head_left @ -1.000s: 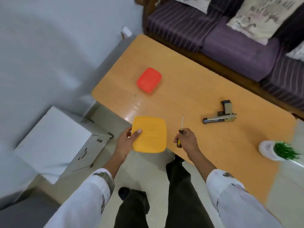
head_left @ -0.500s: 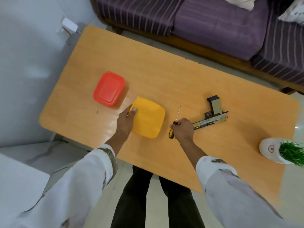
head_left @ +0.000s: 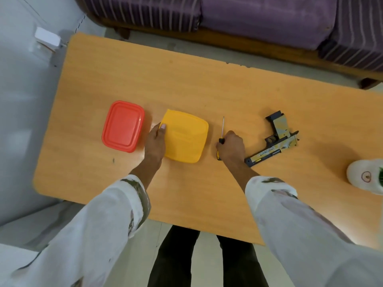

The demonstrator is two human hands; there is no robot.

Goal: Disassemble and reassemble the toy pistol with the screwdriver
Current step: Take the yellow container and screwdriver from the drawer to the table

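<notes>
The toy pistol (head_left: 276, 139), grey and tan, lies flat on the wooden table (head_left: 207, 83), barrel pointing toward me, just right of my right hand (head_left: 231, 147). That hand grips the screwdriver (head_left: 222, 131) by its black and yellow handle, with the thin shaft pointing away from me. My left hand (head_left: 155, 141) holds the left edge of a yellow plastic container (head_left: 185, 137), thumb on top. The container rests on the table between my two hands.
A red lidded container (head_left: 123, 126) sits just left of the yellow one. A white pot with a green plant (head_left: 366, 177) stands at the table's right edge. A purple striped sofa (head_left: 248, 15) runs along the far side. A white adapter (head_left: 46, 39) sits on the wall at left.
My left hand has carried the yellow container from the table's near edge onto the table beside the red one. My right hand with the screwdriver has come closer to the pistol.
</notes>
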